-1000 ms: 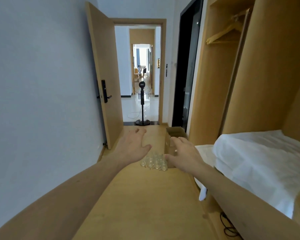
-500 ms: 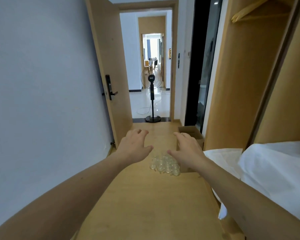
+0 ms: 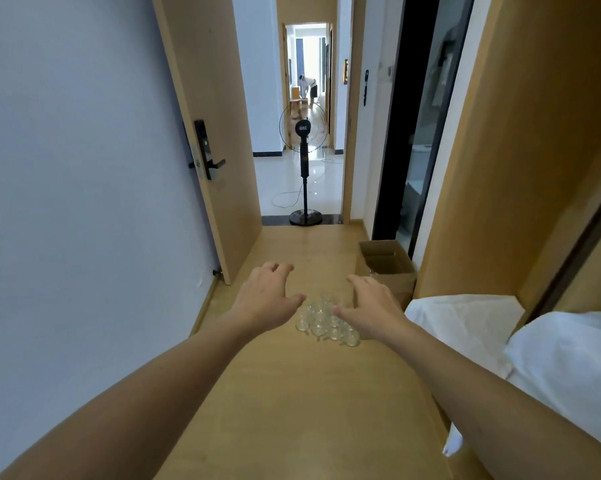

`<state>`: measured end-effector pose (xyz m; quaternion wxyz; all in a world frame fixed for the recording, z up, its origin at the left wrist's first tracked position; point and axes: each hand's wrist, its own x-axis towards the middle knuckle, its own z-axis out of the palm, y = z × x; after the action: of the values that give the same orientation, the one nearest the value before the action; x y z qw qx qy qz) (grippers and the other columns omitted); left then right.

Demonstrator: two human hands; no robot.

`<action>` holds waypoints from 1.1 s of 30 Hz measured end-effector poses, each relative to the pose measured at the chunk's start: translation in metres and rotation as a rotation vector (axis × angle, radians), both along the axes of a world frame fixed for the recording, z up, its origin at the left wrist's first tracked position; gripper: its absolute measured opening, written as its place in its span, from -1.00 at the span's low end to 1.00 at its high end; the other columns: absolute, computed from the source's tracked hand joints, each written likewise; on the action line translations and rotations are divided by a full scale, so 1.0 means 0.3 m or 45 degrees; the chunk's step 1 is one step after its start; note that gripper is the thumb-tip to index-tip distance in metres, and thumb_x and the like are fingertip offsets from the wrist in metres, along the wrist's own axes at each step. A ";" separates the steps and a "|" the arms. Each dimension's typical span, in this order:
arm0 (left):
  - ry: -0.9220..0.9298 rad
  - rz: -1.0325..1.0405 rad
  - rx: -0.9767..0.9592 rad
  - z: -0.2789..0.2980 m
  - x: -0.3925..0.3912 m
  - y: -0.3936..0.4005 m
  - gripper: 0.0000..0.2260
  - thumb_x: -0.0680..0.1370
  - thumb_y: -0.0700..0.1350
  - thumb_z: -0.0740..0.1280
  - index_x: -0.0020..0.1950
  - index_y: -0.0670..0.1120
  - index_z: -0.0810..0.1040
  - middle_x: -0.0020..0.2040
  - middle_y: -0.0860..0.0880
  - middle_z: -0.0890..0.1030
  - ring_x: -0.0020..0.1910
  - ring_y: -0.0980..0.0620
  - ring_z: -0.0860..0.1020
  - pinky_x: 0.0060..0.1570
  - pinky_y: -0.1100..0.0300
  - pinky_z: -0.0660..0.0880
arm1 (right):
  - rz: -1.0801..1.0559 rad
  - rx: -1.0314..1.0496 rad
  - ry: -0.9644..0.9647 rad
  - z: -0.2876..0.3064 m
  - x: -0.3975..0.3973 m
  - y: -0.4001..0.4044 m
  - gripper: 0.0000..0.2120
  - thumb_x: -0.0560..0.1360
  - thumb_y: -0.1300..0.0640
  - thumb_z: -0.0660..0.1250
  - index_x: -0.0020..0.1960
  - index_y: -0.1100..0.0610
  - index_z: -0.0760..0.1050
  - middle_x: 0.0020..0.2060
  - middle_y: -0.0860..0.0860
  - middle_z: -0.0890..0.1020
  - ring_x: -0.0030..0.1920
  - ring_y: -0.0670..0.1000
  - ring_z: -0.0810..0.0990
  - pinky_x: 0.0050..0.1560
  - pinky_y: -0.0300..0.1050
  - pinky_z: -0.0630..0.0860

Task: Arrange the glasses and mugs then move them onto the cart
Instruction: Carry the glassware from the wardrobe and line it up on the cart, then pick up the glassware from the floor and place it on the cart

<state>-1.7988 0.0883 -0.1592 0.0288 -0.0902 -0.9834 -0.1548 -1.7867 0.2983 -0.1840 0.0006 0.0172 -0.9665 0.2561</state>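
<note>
Over the last second the view has swung left and closed in: the doorway and pedestal fan (image 3: 304,168) now sit dead ahead, where earlier the bed (image 3: 551,358) filled much of the right side, and the cluster of clear glasses (image 3: 326,322) on the wooden floor (image 3: 292,410) looks nearer. My left hand (image 3: 266,299) and right hand (image 3: 371,303) have kept their reach, one to each side of the cluster, fingers spread and loosely bent, holding nothing; from this angle I cannot tell whether either is touching glass yet. The glasses stand bunched together just left of the open cardboard box (image 3: 387,268), which stands against the wardrobe (image 3: 499,168). I judge this as the approach to gathering them. No cart is in view, so that part is still ahead.
</note>
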 end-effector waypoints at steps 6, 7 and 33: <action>-0.065 -0.011 0.004 -0.098 -0.258 -0.053 -0.38 0.59 0.21 0.29 0.58 0.00 0.26 0.53 -0.05 0.32 0.51 -0.09 0.27 0.45 -0.06 0.32 | -0.006 -0.020 -0.077 -0.112 -0.230 -0.064 -0.26 0.53 -0.17 0.39 0.59 0.04 0.19 0.51 0.02 0.33 0.50 0.11 0.30 0.44 0.13 0.36; -0.082 -0.017 0.002 -0.116 -0.307 -0.065 -0.39 0.59 0.21 0.29 0.58 0.00 0.26 0.53 -0.05 0.32 0.50 -0.09 0.27 0.44 -0.05 0.33 | -0.023 -0.023 -0.094 -0.133 -0.277 -0.075 -0.26 0.53 -0.19 0.39 0.58 0.03 0.19 0.51 0.02 0.34 0.49 0.11 0.31 0.43 0.14 0.37; -0.527 0.081 0.177 -0.577 -1.526 -0.254 -0.40 0.57 0.15 0.36 0.54 -0.04 0.34 0.47 -0.12 0.39 0.47 -0.14 0.32 0.40 -0.02 0.36 | -0.180 -0.017 -0.521 -0.539 -1.445 -0.231 -0.26 0.51 -0.18 0.39 0.58 0.05 0.23 0.50 0.08 0.37 0.48 0.13 0.34 0.43 0.06 0.36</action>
<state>-2.2565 0.0120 -0.3322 -0.1628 -0.0234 -0.9576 -0.2365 -2.2202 0.2289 -0.3458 -0.1777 -0.1029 -0.9435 0.2601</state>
